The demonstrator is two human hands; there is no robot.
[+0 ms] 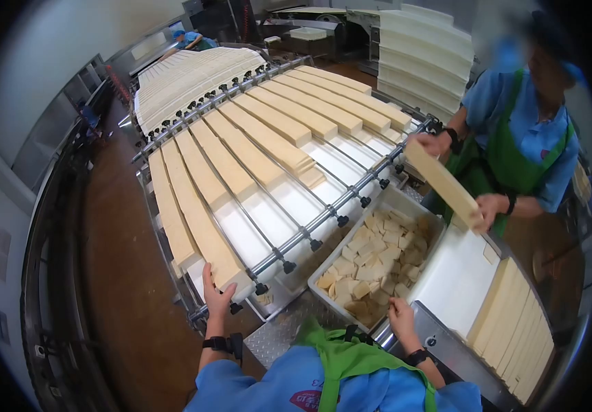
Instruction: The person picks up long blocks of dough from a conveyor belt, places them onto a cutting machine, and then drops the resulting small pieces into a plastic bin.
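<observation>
Long stacks of thin, pale-yellow, dough-like sheets lie in lanes on the white conveyor (254, 213). At the near left end, my left hand (218, 296) has its fingers stretched out and its thumb apart, against the end of the nearest long stack (206, 240). My right hand (401, 317) is at the near right edge of a white bin (318, 287) with its fingers curled in. Whatever those fingers hold, if anything, is too small to make out. Broken pale pieces (378, 264) fill the bin.
Metal guide rods and a crossbar with black knobs (315, 245) run over the conveyor. A co-worker (526, 130) at right holds a long stack (443, 182) in both hands. More stacks (516, 323) lie in a steel-sided tray at lower right. Another person (193, 41) stands far back.
</observation>
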